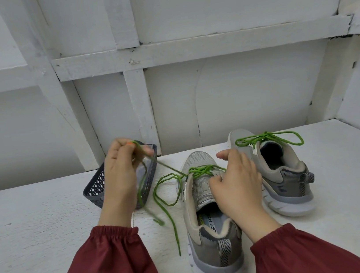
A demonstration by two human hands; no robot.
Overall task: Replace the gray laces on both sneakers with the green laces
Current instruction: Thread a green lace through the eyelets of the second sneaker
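The left hand [119, 170] is pinching a raised green lace [198, 170]. The right hand [235, 186] is gripping the tongue of the near sneaker [213, 249].

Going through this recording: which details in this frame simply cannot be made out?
Head view: inside of the basket, largely hidden by the left hand; its contents cannot be told.
Head view: upper eyelets of the near sneaker, covered by the right hand.
Head view: green lace where the left hand pinches it, motion-blurred.
Head view: lettering on the insole, cut off by the tongue.
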